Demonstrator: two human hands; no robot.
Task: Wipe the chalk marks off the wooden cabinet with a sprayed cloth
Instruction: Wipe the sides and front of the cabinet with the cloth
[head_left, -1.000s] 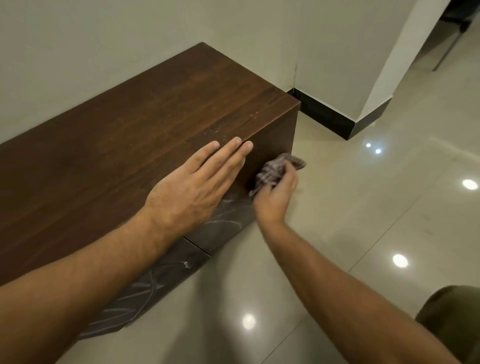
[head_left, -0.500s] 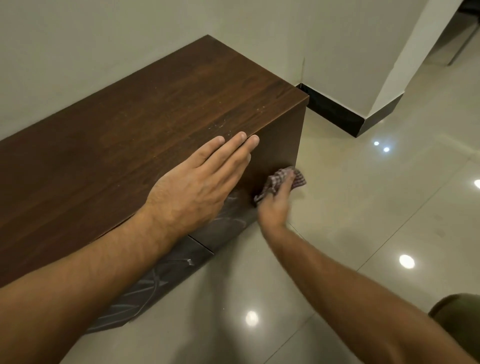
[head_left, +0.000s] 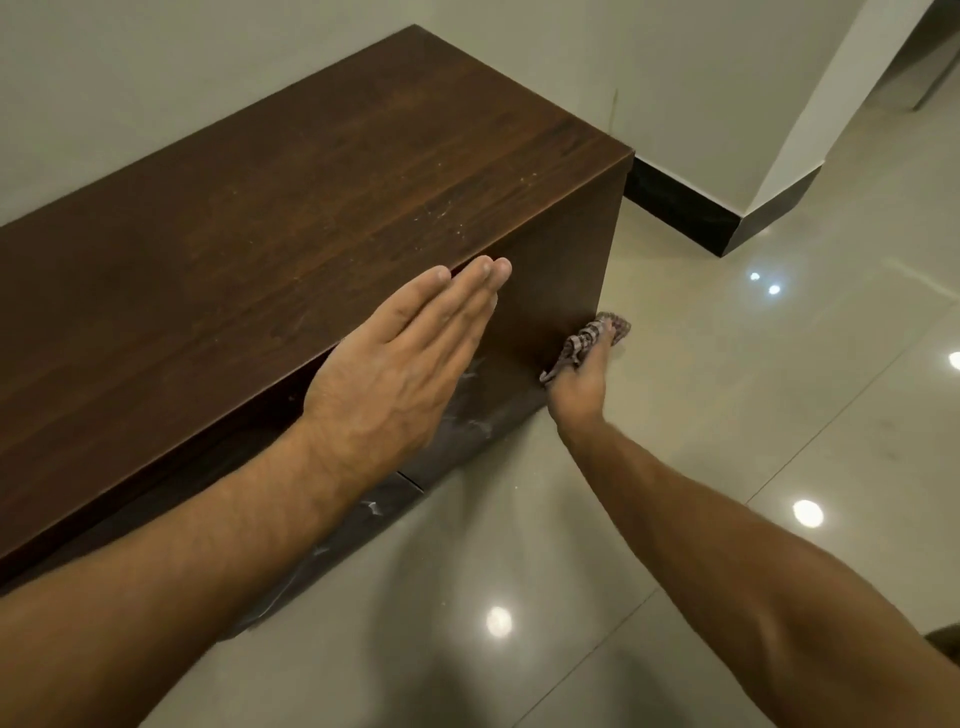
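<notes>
A long, low, dark wooden cabinet (head_left: 291, 208) stands against the wall. My left hand (head_left: 400, 364) lies flat on its top at the front edge, fingers straight and together. My right hand (head_left: 582, 379) grips a bunched checked cloth (head_left: 597, 338) and presses it against the cabinet's front face near the lower right corner. White chalk marks (head_left: 467, 410) smear the lower front face below my left hand and run on along the dark base (head_left: 337, 545). Faint white specks (head_left: 447, 218) dot the top.
Glossy beige floor tiles (head_left: 727, 415) with bright light reflections spread to the right and front. A white wall with black skirting (head_left: 680, 208) runs behind the cabinet and turns at a corner on the right. A dark object (head_left: 948, 644) shows at the lower right edge.
My right hand has carried the cloth down and to the right along the front face toward the lower right corner. My left hand has stayed flat on the top. The view has shifted slightly.
</notes>
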